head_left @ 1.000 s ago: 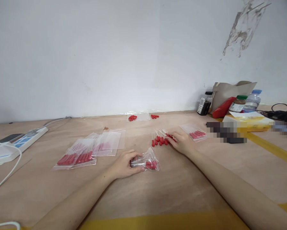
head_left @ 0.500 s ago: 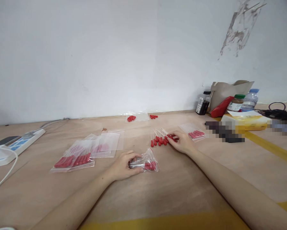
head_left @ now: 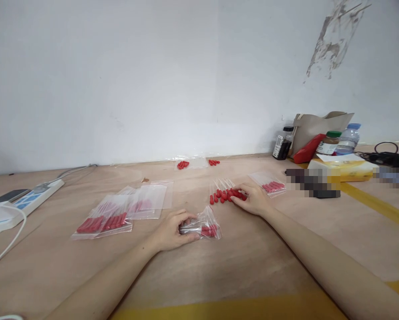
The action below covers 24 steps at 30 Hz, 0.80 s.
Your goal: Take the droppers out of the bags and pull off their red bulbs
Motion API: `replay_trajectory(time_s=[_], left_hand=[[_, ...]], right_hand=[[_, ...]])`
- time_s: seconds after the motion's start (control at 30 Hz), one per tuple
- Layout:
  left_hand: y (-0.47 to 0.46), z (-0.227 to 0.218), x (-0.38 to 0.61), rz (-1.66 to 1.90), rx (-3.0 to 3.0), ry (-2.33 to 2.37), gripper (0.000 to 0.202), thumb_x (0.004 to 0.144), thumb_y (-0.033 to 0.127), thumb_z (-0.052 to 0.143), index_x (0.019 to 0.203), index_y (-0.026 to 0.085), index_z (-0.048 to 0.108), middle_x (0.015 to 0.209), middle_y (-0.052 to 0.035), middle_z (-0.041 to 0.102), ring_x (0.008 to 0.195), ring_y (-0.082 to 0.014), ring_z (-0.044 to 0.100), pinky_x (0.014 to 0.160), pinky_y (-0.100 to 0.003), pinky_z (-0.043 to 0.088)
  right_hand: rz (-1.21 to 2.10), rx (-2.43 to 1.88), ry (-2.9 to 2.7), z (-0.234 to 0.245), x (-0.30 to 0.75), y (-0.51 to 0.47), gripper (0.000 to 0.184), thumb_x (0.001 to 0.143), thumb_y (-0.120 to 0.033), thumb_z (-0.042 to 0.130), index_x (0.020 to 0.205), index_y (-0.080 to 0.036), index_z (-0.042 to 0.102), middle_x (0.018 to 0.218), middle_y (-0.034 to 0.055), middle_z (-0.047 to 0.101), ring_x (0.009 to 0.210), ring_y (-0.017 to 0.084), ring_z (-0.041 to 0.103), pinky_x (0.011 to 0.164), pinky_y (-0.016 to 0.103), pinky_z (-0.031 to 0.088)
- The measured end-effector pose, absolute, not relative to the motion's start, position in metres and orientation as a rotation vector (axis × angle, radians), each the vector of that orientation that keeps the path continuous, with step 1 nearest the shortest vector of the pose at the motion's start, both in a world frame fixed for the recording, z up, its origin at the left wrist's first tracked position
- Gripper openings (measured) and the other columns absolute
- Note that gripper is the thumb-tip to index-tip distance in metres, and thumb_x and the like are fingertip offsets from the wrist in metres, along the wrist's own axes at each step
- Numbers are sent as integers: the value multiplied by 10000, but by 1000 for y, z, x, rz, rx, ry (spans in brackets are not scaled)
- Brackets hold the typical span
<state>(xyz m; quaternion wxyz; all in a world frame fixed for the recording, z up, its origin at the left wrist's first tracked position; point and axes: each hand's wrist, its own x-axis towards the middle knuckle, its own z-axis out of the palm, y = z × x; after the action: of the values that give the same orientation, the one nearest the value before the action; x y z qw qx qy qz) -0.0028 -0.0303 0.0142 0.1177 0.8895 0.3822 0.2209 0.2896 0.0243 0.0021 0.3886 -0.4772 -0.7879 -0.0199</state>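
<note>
Just below the frame's centre, our left hand (head_left: 171, 231) has its grip closed on a clear bag (head_left: 204, 224) of red-capped droppers lying on the bench (head_left: 252, 258). Right of centre, our right hand (head_left: 252, 199) pinches one of the loose droppers (head_left: 224, 194).

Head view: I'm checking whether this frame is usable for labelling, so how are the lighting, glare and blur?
Head view: soft, even light, faint shadows under both hands; slight glare on the clear bag in the left hand; two pixelated patches at right; wide-angle stretching at the edges.
</note>
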Motion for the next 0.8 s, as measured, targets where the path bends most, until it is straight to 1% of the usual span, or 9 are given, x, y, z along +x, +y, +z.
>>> replay_trajectory(time_s=[0.13, 0.23, 0.3, 0.37, 0.43, 0.53, 0.6, 0.67, 0.8], left_hand=[[-32, 16, -3, 665, 2657, 1090, 454, 693, 503, 588, 1026, 197, 560, 812, -28, 551, 756, -161, 524, 676, -279, 404], [-33, 18, -2, 670, 2672, 1080, 472, 674, 507, 606, 1024, 194, 563, 841, -41, 562, 793, -182, 530, 700, -300, 415], [-34, 19, -2, 698, 2644, 1079, 399, 730, 460, 570, 1030, 197, 562, 877, -49, 573, 817, -181, 538, 718, -301, 424], [-35, 19, -2, 752, 2596, 1075, 320, 800, 384, 507, 1060, 202, 549, 953, -56, 581, 871, -174, 544, 764, -299, 429], [-36, 19, -2, 784, 2560, 1043, 302, 837, 335, 459, 1102, 207, 526, 1038, -60, 576, 935, -168, 542, 815, -297, 428], [-38, 19, -1, 662, 2559, 966, 348, 861, 326, 421, 1191, 227, 467, 1164, -54, 543, 1043, -168, 514, 884, -304, 414], [-39, 19, -1, 533, 2585, 943, 404, 868, 346, 406, 1259, 245, 400, 1249, -44, 493, 1128, -170, 464, 947, -324, 377], [-38, 21, -1, 406, 2638, 929, 453, 872, 377, 392, 1306, 259, 336, 1317, -35, 429, 1208, -177, 387, 1019, -361, 298], [-36, 23, -2, 179, 2726, 907, 526, 863, 459, 368, 1346, 293, 240, 1412, -17, 258, 1298, -202, 231, 1078, -441, 122]], right_hand=[[-135, -1262, -1918, 4, 290, 23, 284, 719, -385, 559, 918, -190, 619, 885, 55, 644, 735, 166, 573, 641, 271, 443], [-111, -1253, -1886, 11, 283, 17, 220, 741, -354, 534, 816, -169, 626, 753, 50, 628, 660, 144, 546, 613, 253, 418], [58, -1197, -2010, 17, 275, 9, 177, 735, -318, 536, 696, -165, 616, 622, 19, 590, 566, 114, 507, 553, 226, 390], [340, -1061, -2219, 22, 264, -1, 152, 721, -287, 548, 658, -166, 616, 598, -4, 583, 528, 89, 491, 506, 196, 360], [553, -933, -2395, 25, 253, -10, 141, 715, -298, 568, 725, -182, 648, 645, -17, 604, 551, 82, 509, 505, 182, 347], [648, -871, -2518, 25, 243, -17, 213, 704, -379, 600, 812, -211, 675, 693, -20, 618, 605, 92, 528, 536, 185, 340], [665, -892, -2549, 24, 241, -17, 281, 690, -446, 609, 828, -213, 681, 674, -19, 613, 610, 99, 528, 547, 191, 337], [680, -923, -2568, 24, 239, -17, 339, 665, -497, 618, 830, -208, 683, 646, -22, 604, 592, 98, 521, 545, 195, 332], [683, -898, -2605, 23, 237, -19, 343, 640, -481, 640, 852, -214, 674, 664, -33, 596, 579, 91, 504, 524, 194, 318]])
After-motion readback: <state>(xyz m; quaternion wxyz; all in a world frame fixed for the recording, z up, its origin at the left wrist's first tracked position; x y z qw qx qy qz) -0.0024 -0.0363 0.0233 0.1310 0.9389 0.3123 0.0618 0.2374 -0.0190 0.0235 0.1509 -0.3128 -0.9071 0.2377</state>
